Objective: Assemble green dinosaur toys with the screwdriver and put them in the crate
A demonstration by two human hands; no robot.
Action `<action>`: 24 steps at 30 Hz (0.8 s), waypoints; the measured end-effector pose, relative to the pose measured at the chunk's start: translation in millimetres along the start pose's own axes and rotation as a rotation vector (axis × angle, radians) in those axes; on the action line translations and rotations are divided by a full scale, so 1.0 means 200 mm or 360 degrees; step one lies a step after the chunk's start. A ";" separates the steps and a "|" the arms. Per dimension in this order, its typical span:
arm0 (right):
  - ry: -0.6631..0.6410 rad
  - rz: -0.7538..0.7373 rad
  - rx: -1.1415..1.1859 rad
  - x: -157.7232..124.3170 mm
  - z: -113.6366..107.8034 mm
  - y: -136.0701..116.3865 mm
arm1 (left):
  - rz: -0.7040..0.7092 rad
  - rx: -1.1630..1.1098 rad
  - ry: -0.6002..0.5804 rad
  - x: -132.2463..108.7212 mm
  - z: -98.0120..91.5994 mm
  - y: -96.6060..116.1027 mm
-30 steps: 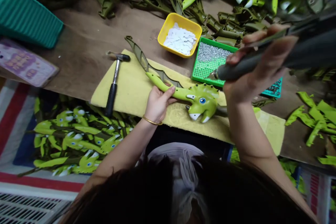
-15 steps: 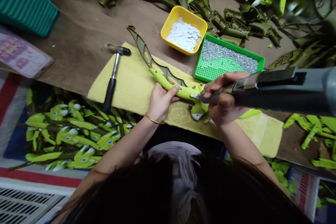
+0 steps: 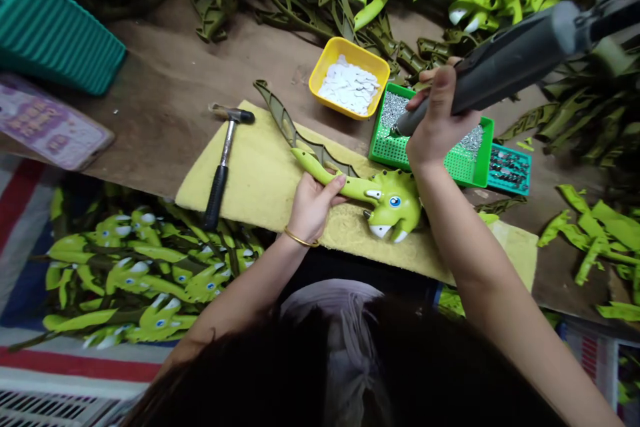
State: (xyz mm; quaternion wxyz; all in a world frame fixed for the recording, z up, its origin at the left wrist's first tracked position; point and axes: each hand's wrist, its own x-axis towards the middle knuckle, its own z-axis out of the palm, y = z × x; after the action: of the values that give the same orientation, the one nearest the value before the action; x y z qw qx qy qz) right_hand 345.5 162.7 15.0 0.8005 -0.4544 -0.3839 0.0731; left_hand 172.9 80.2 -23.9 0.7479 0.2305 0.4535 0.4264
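My left hand (image 3: 311,205) is closed around the lime-green arm of a plastic dinosaur-head toy (image 3: 404,207), which has a blue eye, white horn tips and a dark olive curved limb at its far left. The toy rests on a yellow pad (image 3: 260,190). My right hand (image 3: 437,130) grips a dark grey electric screwdriver (image 3: 510,57). The driver's tip is down at a green perforated tray (image 3: 425,163) of small silver screws (image 3: 394,107). Whether a screw sits on the tip, I cannot tell.
A hammer (image 3: 217,190) lies on the pad's left side. Behind the pad stands a yellow bowl (image 3: 320,90) of white pieces. A teal tray (image 3: 523,170) of small dark parts is beside the green tray. Finished-looking toys (image 3: 150,267) pile up lower left; a phone (image 3: 55,123) lies left.
My right hand and the screwdriver have moved from the toy's head up to the screw tray. The toy's face is now uncovered. My left hand keeps its hold.
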 end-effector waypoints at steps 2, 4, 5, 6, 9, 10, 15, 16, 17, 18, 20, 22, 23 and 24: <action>-0.0021 0.0037 -0.0079 -0.02 -0.02 0.06 | -0.0003 0.0017 -0.0014 0.00 0.00 0.00; -0.0030 0.0052 -0.0145 -0.04 -0.03 0.07 | 0.0004 0.0033 -0.0020 0.00 0.00 0.00; -0.0044 0.0061 -0.0169 -0.04 -0.04 0.06 | 0.0007 0.0038 -0.0021 0.00 0.00 0.00; -0.0056 0.0071 -0.0189 -0.04 -0.04 0.05 | 0.0007 0.0045 -0.0019 0.00 0.00 0.00; -0.0084 0.0088 -0.0211 -0.03 -0.03 0.02 | -0.0004 0.0057 -0.0019 0.00 -0.01 0.00; -0.0086 0.0075 -0.0196 -0.02 -0.03 0.00 | -0.0007 0.0047 -0.0020 0.00 -0.01 0.00; -0.0050 -0.0002 0.0093 -0.05 0.00 -0.18 | 0.0006 0.0010 -0.0032 0.00 -0.01 0.00; -0.0089 0.0024 0.0153 -0.08 0.00 -0.24 | 0.0011 0.0003 -0.0042 0.00 -0.02 -0.01; -0.0155 0.0056 0.0193 -0.11 0.01 -0.29 | 0.0015 -0.0008 -0.0051 0.00 -0.02 -0.01; -0.0249 0.0083 0.0212 -0.15 0.01 -0.33 | 0.0013 -0.0017 -0.0058 0.01 -0.02 -0.01; -0.0435 0.0100 0.0179 -0.23 0.00 -0.39 | 0.0008 -0.0025 -0.0050 0.01 -0.02 -0.01; -0.0543 0.0077 0.0096 -0.29 -0.01 -0.41 | 0.0010 -0.0018 -0.0027 0.01 -0.02 -0.02; -0.0577 0.0081 0.0069 -0.32 -0.01 -0.40 | 0.0019 -0.0014 -0.0015 0.01 -0.02 -0.02; -0.0616 0.0095 0.0072 -0.33 -0.01 -0.38 | 0.0028 -0.0012 -0.0010 0.01 -0.02 -0.03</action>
State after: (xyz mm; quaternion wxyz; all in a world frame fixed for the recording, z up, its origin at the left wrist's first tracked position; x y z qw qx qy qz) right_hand 283.8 85.9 37.5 0.7193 -0.4250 -0.5152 0.1912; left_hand 172.1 79.6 -31.1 0.7465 0.2330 0.4475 0.4339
